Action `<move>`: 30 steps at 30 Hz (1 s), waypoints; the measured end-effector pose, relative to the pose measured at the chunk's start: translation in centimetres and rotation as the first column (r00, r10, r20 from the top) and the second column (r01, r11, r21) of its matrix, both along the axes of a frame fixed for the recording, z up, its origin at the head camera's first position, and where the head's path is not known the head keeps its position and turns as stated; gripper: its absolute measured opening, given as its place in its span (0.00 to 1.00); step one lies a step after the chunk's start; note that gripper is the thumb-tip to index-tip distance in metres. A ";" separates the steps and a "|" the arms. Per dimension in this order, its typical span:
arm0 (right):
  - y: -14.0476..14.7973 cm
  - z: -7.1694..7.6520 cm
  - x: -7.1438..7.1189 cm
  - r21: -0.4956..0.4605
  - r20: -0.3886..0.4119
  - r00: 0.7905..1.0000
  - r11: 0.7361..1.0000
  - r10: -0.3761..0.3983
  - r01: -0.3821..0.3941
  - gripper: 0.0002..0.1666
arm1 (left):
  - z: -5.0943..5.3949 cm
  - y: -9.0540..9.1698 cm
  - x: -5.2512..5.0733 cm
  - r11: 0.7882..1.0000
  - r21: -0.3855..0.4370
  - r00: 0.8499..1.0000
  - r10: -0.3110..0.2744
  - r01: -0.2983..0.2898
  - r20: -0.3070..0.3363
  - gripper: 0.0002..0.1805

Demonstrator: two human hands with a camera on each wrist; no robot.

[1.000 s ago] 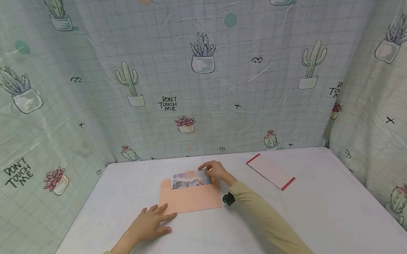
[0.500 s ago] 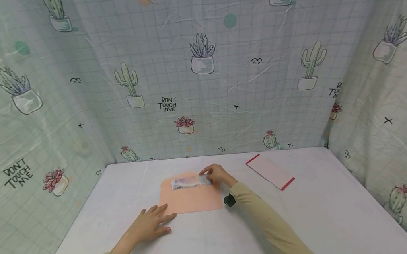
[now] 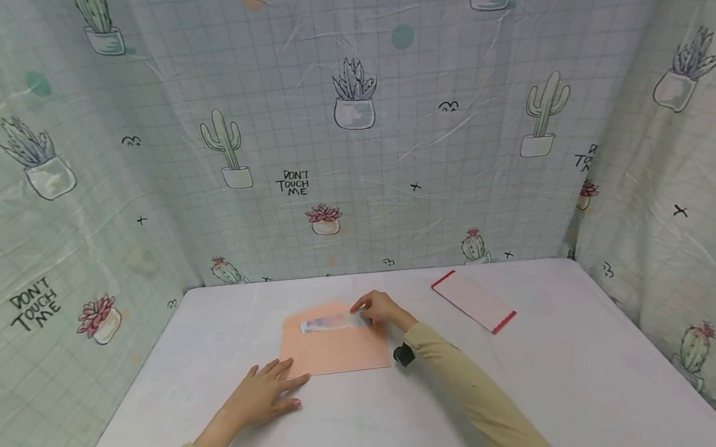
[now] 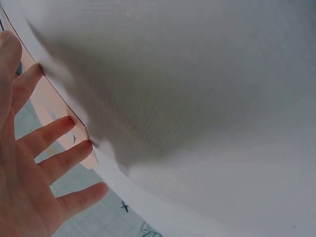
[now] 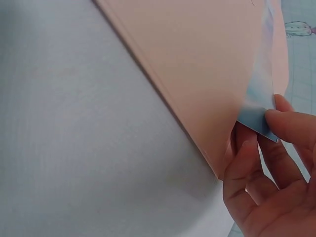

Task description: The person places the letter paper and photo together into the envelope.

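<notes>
A peach envelope (image 3: 337,353) lies on the table with its flap pointing to the back. Out of its mouth shows a narrow strip of a coloured picture card (image 3: 328,322), the rest hidden inside. My right hand (image 3: 383,309) pinches the card's right end; in the right wrist view the thumb and fingers of the hand (image 5: 276,173) grip the blue corner of the card (image 5: 259,106) beside the envelope (image 5: 197,64). With fingers spread, my left hand (image 3: 261,395) rests its fingertips on the envelope's lower left corner, also visible in the left wrist view as a hand (image 4: 39,168).
A pale pink rectangular piece with red ends (image 3: 473,301) lies at the back right of the white table (image 3: 539,392). Patterned cloth (image 3: 390,150) with cactus drawings hangs behind the table and along both sides.
The card has slid down into the envelope, from a wide picture to a thin strip, and my right hand has moved slightly down with it. My left hand has stayed in place.
</notes>
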State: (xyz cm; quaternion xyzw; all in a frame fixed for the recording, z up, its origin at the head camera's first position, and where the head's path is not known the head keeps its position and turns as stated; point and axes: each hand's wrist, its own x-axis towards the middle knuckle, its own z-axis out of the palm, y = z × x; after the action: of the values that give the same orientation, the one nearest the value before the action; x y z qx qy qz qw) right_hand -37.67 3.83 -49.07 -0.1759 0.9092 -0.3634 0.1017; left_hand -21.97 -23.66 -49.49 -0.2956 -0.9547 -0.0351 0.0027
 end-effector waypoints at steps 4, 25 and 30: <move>0.1 -0.2 -0.2 0.007 0.011 1.000 1.000 0.015 -0.015 0.13 | 0.0 0.0 0.0 1.000 0.004 1.000 0.001 -0.001 -0.001 0.27; 0.2 -0.3 -0.2 0.056 0.075 0.995 0.996 0.070 -0.074 0.17 | -0.1 -0.1 -0.2 1.000 0.006 1.000 0.004 -0.004 -0.001 0.27; 0.0 -0.5 -0.7 0.078 0.139 0.988 0.994 0.068 -0.079 0.22 | -0.1 -0.1 -0.2 1.000 0.011 1.000 0.004 -0.004 0.008 0.27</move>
State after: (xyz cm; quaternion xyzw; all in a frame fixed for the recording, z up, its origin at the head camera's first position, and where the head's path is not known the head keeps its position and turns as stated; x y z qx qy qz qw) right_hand -38.37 3.84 -49.55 -0.1797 0.9074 -0.3322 0.1842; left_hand -22.16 -23.73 -49.60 -0.2934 -0.9551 -0.0414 0.0007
